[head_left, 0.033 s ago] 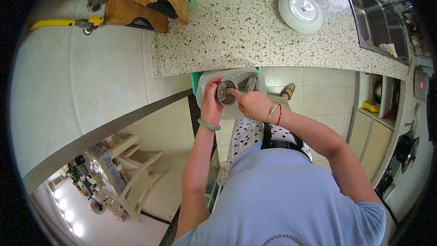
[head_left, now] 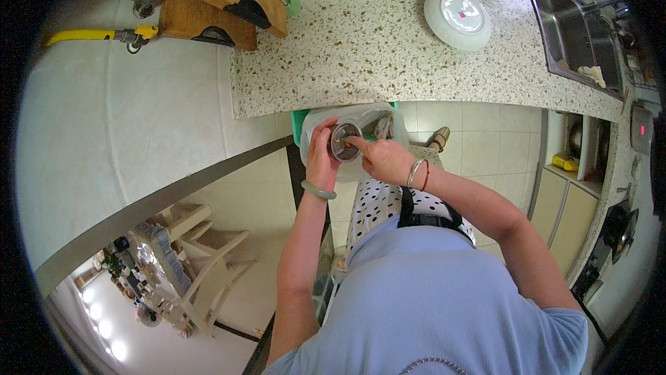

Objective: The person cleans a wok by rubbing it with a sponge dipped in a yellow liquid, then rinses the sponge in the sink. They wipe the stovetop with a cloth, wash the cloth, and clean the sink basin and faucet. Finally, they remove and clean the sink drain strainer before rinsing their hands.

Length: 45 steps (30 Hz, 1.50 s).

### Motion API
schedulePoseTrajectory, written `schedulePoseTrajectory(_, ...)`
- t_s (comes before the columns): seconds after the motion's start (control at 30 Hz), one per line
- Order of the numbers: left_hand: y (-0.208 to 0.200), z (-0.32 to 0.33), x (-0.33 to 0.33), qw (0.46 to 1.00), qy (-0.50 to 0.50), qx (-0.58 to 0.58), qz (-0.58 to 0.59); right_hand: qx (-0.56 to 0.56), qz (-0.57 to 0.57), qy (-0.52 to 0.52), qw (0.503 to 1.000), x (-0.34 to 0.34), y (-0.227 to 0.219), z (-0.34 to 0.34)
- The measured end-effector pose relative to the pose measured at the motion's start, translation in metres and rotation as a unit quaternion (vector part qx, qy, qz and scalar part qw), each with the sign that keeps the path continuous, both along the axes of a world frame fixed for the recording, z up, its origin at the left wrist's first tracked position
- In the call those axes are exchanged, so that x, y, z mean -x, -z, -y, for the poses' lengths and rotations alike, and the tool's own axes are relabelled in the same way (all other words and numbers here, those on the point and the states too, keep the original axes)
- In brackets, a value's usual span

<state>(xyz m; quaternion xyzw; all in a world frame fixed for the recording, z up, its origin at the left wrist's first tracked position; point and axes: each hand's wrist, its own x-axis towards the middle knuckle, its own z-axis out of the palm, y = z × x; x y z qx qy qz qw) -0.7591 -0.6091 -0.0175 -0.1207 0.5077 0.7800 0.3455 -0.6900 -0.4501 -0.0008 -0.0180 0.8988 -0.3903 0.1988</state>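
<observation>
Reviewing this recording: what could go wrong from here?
Drop: only the left hand appears to grip the small round cup with a shiny rim, held above the translucent white plastic bag in the green bin, so a slip could send it into the bag.

Scrape: the right hand has its index finger in the cup's mouth, so the rim might rub the skin.

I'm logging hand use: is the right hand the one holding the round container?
No, the left hand holds the round container, while the right hand has a finger at its opening.
</observation>
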Motion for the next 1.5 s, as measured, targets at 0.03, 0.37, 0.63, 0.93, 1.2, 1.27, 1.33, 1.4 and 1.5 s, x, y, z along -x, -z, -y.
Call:
schedulePoseTrajectory(0.03,-0.001,0.0,-0.001,1.0,-0.005,0.001,0.001,0.024,-0.009,0.015,1.0,-0.001,0.002,0.0)
schedulePoseTrajectory(0.37,0.003,0.0,-0.002,0.999,-0.037,0.016,0.006,0.037,-0.02,0.046,0.998,-0.003,0.003,0.001)
schedulePoseTrajectory(0.63,0.0,0.003,-0.001,0.999,-0.032,0.009,0.013,0.033,-0.028,0.031,0.999,-0.007,0.006,0.01)
schedulePoseTrajectory(0.93,-0.007,0.003,0.0,1.0,-0.021,0.001,0.02,0.027,-0.025,0.02,0.999,-0.01,-0.006,0.012)
schedulePoseTrajectory(1.2,-0.002,0.004,0.0,0.999,-0.019,-0.017,0.023,-0.002,-0.055,-0.003,0.998,-0.013,-0.002,0.013)
schedulePoseTrajectory(1.27,0.0,0.005,-0.001,1.0,-0.017,-0.011,0.023,-0.009,-0.036,-0.008,0.999,-0.012,-0.008,0.01)
schedulePoseTrajectory(1.33,0.001,0.004,-0.003,1.0,-0.018,0.001,0.017,-0.007,-0.029,-0.01,1.0,-0.008,-0.017,0.01)
schedulePoseTrajectory(1.4,0.0,0.003,-0.004,1.0,-0.014,-0.003,0.008,-0.006,-0.029,-0.011,1.0,-0.008,-0.017,0.011)
schedulePoseTrajectory(1.5,0.005,0.006,-0.002,1.0,-0.013,-0.018,0.009,0.003,-0.037,0.008,0.999,-0.012,-0.009,0.01)
